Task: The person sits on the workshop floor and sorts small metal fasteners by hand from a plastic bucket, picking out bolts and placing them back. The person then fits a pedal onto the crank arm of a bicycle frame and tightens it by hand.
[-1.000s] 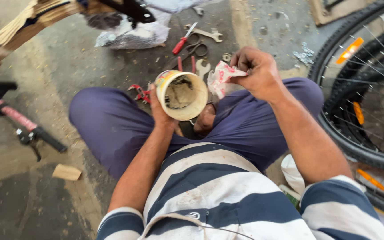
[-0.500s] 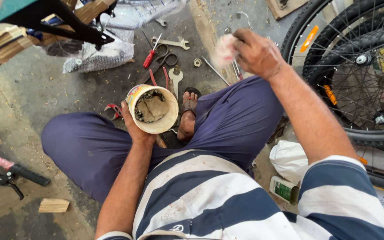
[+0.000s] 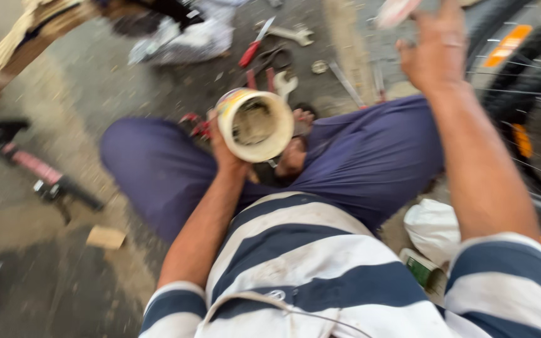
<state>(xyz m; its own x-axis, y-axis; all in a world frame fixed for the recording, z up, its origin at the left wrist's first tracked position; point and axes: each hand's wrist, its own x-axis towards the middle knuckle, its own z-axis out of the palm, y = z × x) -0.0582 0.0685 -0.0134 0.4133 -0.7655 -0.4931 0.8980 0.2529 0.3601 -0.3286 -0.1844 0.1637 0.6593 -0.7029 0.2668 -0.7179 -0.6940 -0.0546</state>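
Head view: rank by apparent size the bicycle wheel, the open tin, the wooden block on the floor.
1. bicycle wheel, though cut off by the frame edge.
2. open tin, held in the left hand; nearer the camera, so it looks larger.
3. wooden block.

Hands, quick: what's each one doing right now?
Left hand: closed around the open tin can.
Right hand: raised, pinching a pale rag; blurred.
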